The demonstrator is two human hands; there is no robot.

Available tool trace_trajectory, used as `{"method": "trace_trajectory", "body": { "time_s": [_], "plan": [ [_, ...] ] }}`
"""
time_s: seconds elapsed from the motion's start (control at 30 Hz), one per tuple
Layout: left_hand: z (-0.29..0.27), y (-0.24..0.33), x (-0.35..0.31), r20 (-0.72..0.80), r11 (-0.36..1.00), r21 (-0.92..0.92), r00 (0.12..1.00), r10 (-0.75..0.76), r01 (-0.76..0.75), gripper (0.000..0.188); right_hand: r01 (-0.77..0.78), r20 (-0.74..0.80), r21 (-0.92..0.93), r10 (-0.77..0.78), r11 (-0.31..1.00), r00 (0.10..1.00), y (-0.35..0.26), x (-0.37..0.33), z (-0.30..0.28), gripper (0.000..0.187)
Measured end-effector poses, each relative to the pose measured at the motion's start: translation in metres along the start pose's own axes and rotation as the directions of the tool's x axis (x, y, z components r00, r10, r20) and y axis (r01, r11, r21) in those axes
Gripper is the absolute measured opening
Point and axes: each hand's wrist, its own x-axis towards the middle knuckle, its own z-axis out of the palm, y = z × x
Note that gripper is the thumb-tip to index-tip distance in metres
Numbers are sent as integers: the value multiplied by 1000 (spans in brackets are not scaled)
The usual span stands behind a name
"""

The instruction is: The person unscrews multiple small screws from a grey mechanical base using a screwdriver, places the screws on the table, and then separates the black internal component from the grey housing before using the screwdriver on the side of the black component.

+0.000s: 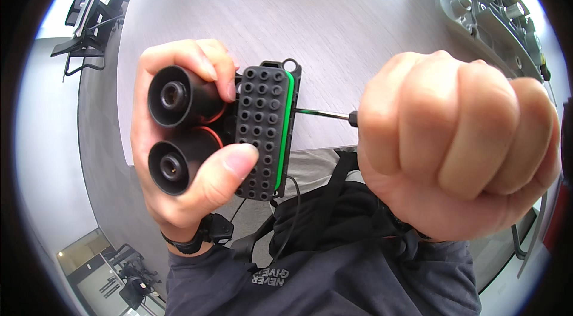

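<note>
The connector (262,131) is gripped by the left hand (179,155) — a screwdriver (325,114), fisted in the right hand (456,143), is set into its side; a steady turn is likely needed.

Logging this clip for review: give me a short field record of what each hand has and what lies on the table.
left hand: grips a black connector housing with two round ports, a grid of holes and a green seal
right hand: fisted around a screwdriver; handle hidden
tool tip: at the housing's green-edged side
table: grey, bears a grey moulded part at far right
</note>
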Motion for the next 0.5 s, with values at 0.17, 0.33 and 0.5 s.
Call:
{"method": "trace_trajectory", "body": {
  "time_s": [0.17, 0.33, 0.5],
  "plan": [
    [5, 1, 1, -115, 995, 30, 989, -96, 100, 54, 33, 7, 62, -33, 998, 999, 9, 0, -5, 43],
    [2, -2, 3, -85, 996, -72, 995, -52, 46, 52, 52, 34, 103, -56, 993, 998, 10, 3, -8, 43],
    [-2, -4, 3, -32, 997, -75, 999, -16, 14, 51, 34, 41, 131, -40, 991, 998, 10, 5, -9, 42]
  ]
}}
